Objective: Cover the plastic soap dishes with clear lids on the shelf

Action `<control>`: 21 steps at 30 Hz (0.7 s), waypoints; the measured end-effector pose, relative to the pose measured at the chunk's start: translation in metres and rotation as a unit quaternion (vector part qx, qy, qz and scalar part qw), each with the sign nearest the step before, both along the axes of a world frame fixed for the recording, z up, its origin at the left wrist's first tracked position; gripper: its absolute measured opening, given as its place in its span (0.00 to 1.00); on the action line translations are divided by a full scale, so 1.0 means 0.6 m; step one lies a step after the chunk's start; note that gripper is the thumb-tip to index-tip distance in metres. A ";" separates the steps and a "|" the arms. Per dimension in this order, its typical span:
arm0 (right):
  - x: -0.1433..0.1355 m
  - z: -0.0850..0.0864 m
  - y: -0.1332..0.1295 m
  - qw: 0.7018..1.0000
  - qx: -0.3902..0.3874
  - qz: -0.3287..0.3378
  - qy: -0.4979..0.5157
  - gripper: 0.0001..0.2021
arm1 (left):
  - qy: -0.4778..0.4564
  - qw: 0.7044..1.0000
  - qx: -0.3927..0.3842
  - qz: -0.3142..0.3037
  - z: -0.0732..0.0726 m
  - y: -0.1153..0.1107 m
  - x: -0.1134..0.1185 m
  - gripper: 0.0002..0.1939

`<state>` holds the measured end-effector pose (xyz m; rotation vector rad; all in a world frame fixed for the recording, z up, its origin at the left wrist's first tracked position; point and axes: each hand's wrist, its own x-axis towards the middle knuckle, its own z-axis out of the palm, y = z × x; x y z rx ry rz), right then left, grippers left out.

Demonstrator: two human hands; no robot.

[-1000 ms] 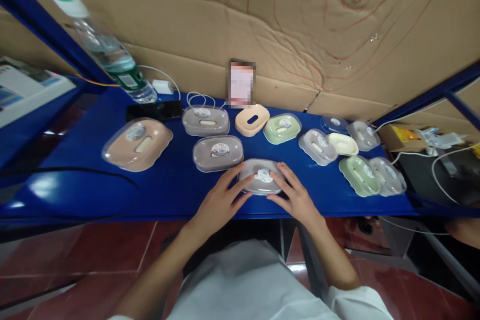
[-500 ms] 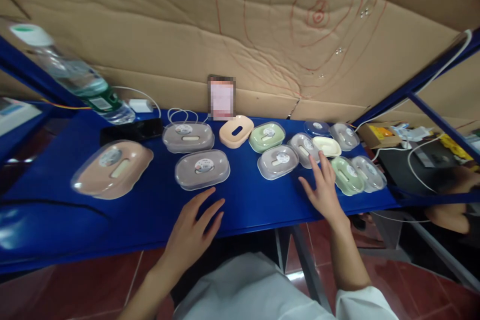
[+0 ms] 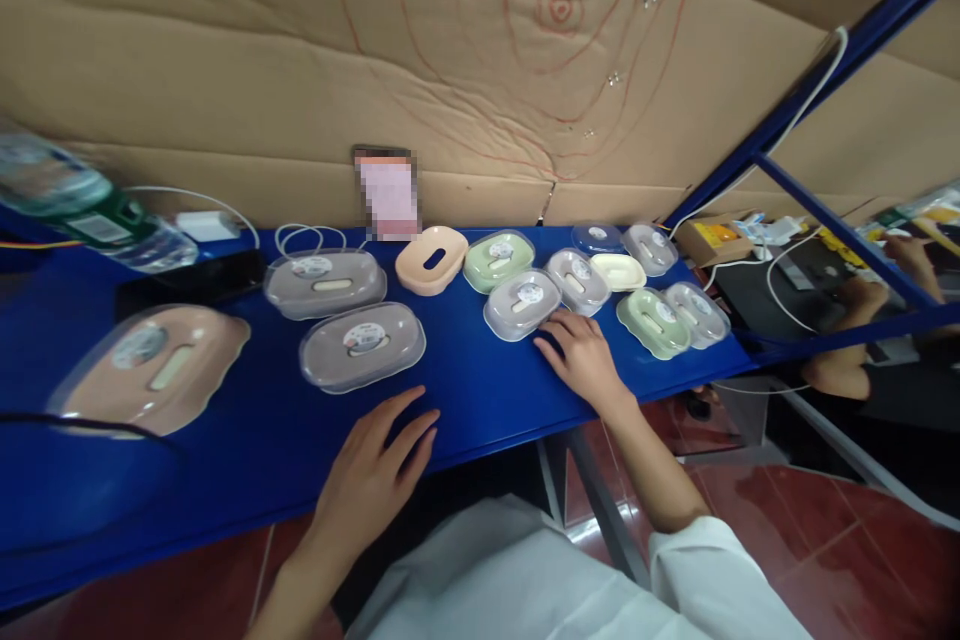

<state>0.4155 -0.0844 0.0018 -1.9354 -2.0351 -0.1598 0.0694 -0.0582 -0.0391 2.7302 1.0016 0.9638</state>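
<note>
My left hand hovers at the table's front edge with its fingers apart, holding nothing. Just beyond it lies a grey soap dish under a clear lid, and behind that a second grey dish. My right hand is open, its fingertips beside the near right edge of a lidded grey dish; I cannot tell whether they touch. Around it are another grey dish, a green dish, an uncovered peach dish, a cream dish and a lidded green dish.
At the left, a pink-beige lidded dish sits near a black cable. Behind it are a water bottle and a dark phone. A propped screen leans on the cardboard wall. A co-worker's arm is at far right.
My right hand has moved left, from in front of the cream dish to the middle grey dish. The view has turned to the right. My left hand has hardly moved.
</note>
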 end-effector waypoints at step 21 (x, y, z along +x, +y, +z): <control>0.265 0.097 0.117 0.960 -0.210 -0.168 -0.074 0.14 | -0.042 0.999 0.005 0.019 -0.002 0.001 0.009 0.12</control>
